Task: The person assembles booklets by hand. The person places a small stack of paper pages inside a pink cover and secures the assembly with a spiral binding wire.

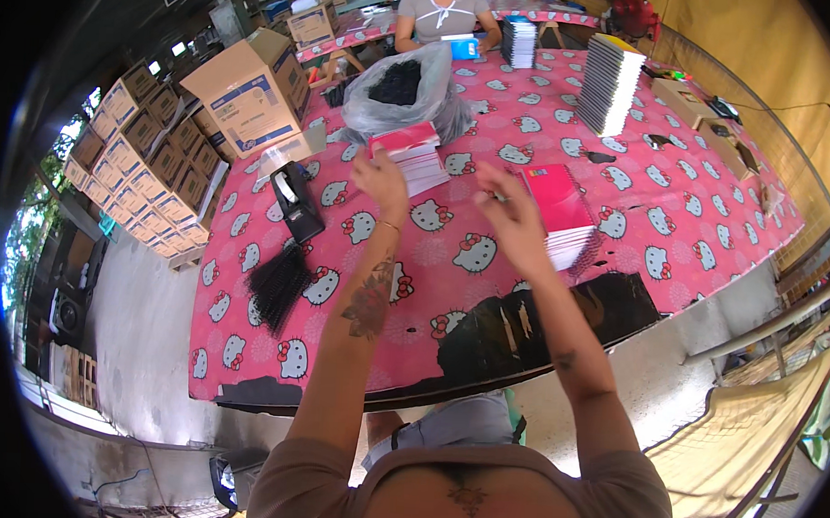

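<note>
My left hand (381, 179) is at the near left side of a stack of booklets with red covers and white page edges (422, 167). Its fingers are apart; whether they touch the stack I cannot tell. Over the table, my right hand (512, 212) hovers just left of a taller pile of red spiral notebooks (558, 199), fingers loosely bent and apart, nothing visible in them. A clear plastic bag (362, 104) holding black coils stands behind the booklets. Left of my left hand are a black tape dispenser (299, 203) and a bundle of black plastic spiral coils (279, 288).
A pink patterned cover (413, 301) lies over the table, torn along the near edge. A tall stack of bound notebooks (610, 87) stands at the far right. Cardboard cartons (155, 164) are piled on the left. Across the table a person (447, 15) handles a blue notebook (463, 48).
</note>
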Tool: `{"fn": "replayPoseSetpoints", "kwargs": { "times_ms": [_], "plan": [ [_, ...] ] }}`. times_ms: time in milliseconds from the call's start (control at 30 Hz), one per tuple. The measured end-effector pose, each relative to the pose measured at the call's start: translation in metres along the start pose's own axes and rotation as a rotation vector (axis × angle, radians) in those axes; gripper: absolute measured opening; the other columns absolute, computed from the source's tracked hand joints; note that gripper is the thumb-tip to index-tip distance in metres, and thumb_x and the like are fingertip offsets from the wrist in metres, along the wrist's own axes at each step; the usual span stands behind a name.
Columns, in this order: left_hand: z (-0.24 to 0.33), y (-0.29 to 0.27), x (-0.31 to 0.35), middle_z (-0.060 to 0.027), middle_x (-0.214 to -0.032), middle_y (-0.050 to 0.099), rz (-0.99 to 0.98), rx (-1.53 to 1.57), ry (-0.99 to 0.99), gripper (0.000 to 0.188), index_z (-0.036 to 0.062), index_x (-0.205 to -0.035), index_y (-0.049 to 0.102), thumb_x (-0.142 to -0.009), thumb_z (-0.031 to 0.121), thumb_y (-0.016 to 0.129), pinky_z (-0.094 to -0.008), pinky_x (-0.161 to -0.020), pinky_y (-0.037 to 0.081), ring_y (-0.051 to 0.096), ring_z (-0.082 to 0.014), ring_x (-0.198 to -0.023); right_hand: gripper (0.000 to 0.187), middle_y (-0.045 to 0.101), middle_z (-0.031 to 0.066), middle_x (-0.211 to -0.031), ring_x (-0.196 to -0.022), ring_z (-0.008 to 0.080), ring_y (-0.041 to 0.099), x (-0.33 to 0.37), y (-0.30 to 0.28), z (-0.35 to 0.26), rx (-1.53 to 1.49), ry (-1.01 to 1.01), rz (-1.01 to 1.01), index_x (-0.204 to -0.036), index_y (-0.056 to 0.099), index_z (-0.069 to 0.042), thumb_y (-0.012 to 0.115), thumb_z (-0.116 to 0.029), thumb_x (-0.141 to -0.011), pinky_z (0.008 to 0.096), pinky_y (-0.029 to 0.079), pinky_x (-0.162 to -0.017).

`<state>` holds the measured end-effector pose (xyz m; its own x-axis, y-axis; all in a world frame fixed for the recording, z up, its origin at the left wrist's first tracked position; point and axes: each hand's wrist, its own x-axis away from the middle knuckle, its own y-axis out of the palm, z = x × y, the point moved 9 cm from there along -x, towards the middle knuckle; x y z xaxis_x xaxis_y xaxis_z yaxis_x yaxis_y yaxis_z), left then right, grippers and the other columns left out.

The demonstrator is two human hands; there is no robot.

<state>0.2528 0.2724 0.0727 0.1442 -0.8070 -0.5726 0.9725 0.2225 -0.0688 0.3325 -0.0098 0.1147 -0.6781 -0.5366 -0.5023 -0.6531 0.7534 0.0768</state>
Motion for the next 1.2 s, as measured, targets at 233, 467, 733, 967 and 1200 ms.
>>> {"fn": "replayPoseSetpoints", "kwargs": {
  "times_ms": [233, 467, 733, 967, 1200],
  "plan": [
    [-0.107, 0.062, -0.036, -0.0215, -0.129, 0.06, -0.579, 0.269, -0.505, 0.076, -0.0054, -0.132, 0.054, -0.093, 0.06, 0.058, -0.0424, -0.1, 0.042, 0.056, -0.0312, -0.119, 0.082, 0.048, 0.0227, -0.143, -0.135, 0.0292, 0.046, -0.057, 0.058, 0.193, -0.14, 0.453, 0.146, -0.152, 0.039, -0.006, 0.072, -0.011, -0.077, 0.0362, 0.038, -0.111],
    [-0.096, 0.096, -0.026, -0.0133, -0.118, 0.065, -0.757, 0.506, -0.599, 0.063, -0.001, -0.128, 0.057, -0.088, 0.047, 0.07, -0.0371, -0.087, 0.051, 0.064, -0.0238, -0.101, 0.09, 0.036, 0.0305, -0.152, -0.144, 0.0411, 0.035, -0.092, 0.073, 0.204, 0.272, 0.169, 0.052, -0.153, 0.036, -0.005, 0.075, -0.017, -0.073, 0.0419, 0.033, -0.116],
    [-0.11, 0.091, -0.017, -0.0105, -0.121, 0.063, -0.859, 0.595, -0.861, 0.055, 0.0141, -0.129, 0.056, -0.084, 0.039, 0.074, -0.0607, -0.093, 0.047, 0.061, -0.032, -0.111, 0.068, 0.035, 0.0354, -0.149, -0.142, 0.0475, 0.033, -0.067, 0.061, 0.196, 0.417, 0.051, 0.094, -0.143, 0.054, -0.011, 0.077, -0.019, -0.079, 0.0471, 0.033, -0.115],
    [-0.069, 0.098, 0.002, -0.0128, -0.132, 0.058, -0.935, 0.588, -0.871, 0.067, 0.0133, -0.135, 0.053, -0.081, 0.044, 0.077, -0.0604, -0.101, 0.04, 0.056, -0.0325, -0.12, 0.048, 0.057, 0.0187, -0.118, -0.103, 0.029, 0.059, -0.08, 0.001, 0.241, 0.226, 0.224, 0.343, -0.131, 0.057, -0.007, 0.072, -0.026, -0.089, 0.0408, 0.052, -0.087],
    [-0.102, 0.065, -0.021, -0.0129, -0.123, 0.063, -0.844, 0.61, -0.849, 0.057, 0.0074, -0.127, 0.058, -0.083, 0.037, 0.078, -0.0516, -0.093, 0.05, 0.061, -0.0303, -0.112, 0.034, 0.061, 0.0093, -0.103, -0.086, 0.0198, 0.065, -0.065, 0.08, 0.256, -0.581, 0.632, 0.233, -0.118, 0.053, -0.008, 0.067, -0.032, -0.097, 0.0382, 0.056, -0.078]
  ]
}}
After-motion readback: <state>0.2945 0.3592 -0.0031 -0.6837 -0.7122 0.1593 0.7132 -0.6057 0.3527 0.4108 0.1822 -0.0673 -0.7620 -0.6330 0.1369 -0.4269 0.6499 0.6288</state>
